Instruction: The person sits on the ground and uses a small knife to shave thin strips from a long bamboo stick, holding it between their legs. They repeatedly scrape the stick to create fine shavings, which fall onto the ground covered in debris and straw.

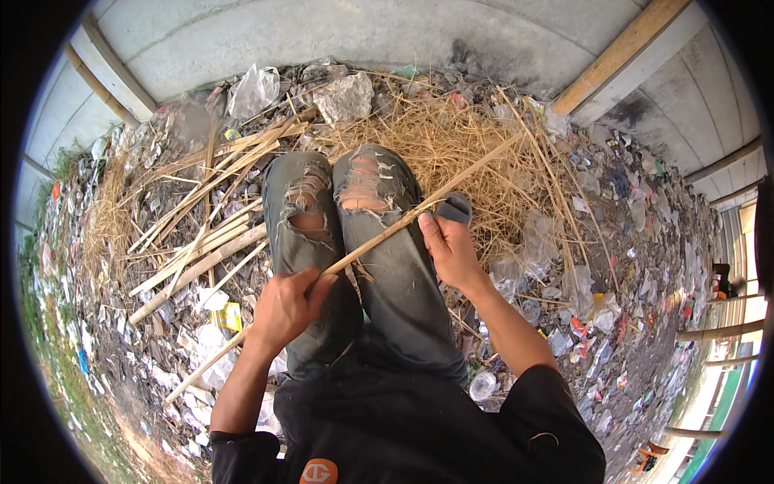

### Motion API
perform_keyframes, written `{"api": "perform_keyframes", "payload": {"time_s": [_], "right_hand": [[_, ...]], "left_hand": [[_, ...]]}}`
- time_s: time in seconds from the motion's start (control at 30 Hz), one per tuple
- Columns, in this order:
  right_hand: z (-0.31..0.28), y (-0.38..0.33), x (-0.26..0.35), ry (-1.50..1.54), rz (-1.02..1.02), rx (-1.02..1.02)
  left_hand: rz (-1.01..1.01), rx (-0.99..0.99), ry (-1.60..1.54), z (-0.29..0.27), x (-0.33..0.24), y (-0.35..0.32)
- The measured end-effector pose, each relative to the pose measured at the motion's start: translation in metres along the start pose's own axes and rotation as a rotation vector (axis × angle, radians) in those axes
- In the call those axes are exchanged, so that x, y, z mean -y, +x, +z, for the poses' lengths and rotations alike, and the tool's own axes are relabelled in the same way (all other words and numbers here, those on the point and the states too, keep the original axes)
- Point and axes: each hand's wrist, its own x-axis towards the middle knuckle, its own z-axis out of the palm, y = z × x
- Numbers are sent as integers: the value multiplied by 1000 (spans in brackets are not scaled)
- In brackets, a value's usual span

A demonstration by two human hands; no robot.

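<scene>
A long, pale bamboo strip (476, 167) runs slantwise across my lap, from the lower left up to the far right. My left hand (284, 310) is closed round its lower part, and its tail end sticks out below the wrist. Farther up the strip, my right hand (455, 256) is closed at it, thumb pressed against its near side. At the right hand's fingers is a dark grey, pad-like piece (455, 209); whether it is held or worn cannot be made out. The strip passes over my torn grey jeans (395, 282).
Several split bamboo strips (197, 262) lie left of my legs. Dry straw-like shavings (451, 133) heap up beyond my knees, beside a pale stone block (344, 98). Litter and plastic scraps (597, 310) cover the ground. A grey concrete wall (355, 32) with wooden posts (617, 56) bounds the far side.
</scene>
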Motion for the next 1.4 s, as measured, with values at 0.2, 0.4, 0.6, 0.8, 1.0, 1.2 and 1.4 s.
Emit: {"api": "perform_keyframes", "payload": {"time_s": [0.2, 0.4, 0.6, 0.8, 1.0, 1.2, 1.4], "right_hand": [[-21, 9, -9, 687, 468, 401], [9, 9, -18, -110, -296, -182], [-17, 7, -1, 548, 446, 337], [-28, 15, 0, 752, 546, 498], [-24, 13, 2, 372, 386, 305], [-34, 10, 7, -36, 14, 120], [-48, 0, 8, 212, 114, 76]], "left_hand": [[-27, 18, -2, -2, -2, 0], [12, 0, -21, -1, -4, 1], [5, 26, -44, -4, -3, 1], [-23, 55, -57, -5, -4, 2], [-20, 46, -66, -5, -5, 3], [-17, 2, -6, -5, -5, 1], [-17, 2, -23, -5, -4, 2]]}}
